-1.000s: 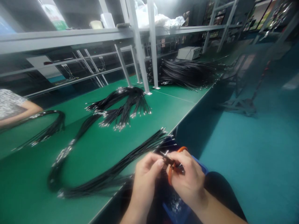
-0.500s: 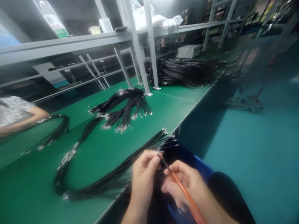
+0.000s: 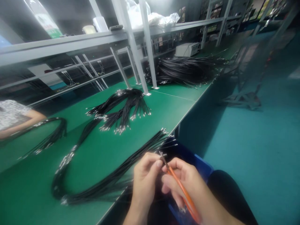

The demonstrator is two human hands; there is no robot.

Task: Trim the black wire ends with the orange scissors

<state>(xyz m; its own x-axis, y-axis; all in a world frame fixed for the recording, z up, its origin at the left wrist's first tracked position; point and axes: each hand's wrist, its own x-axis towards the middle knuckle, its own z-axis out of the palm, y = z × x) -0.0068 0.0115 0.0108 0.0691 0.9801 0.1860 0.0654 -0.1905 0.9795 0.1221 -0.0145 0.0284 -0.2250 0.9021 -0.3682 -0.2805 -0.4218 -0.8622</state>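
Note:
My left hand (image 3: 146,175) is closed in a pinch at the table's front edge, holding a thin black cable by its small silvery end (image 3: 163,154). In my right hand (image 3: 181,179) is a slim orange-handled tool (image 3: 181,188), slanting up to the left. Its narrow metal tip meets the cable end just beyond my left fingertips. Whether the tip bites on the end I cannot tell. Behind my hands a long bundle of black cables (image 3: 110,178) curves across the green table (image 3: 93,165), its metal ends pointing toward the far right.
Below my right hand stands a blue bin (image 3: 203,165). More cables (image 3: 124,107) lie mid-table, and a large pile (image 3: 182,70) lies farther back. Grey shelf posts (image 3: 147,47) rise from the table. A person's arm (image 3: 35,118) rests beside another cable bundle (image 3: 62,125) at left.
The tool has turned slightly in my right hand, and its tip now reaches a little farther up past my left fingertips. The whole view has shifted a little.

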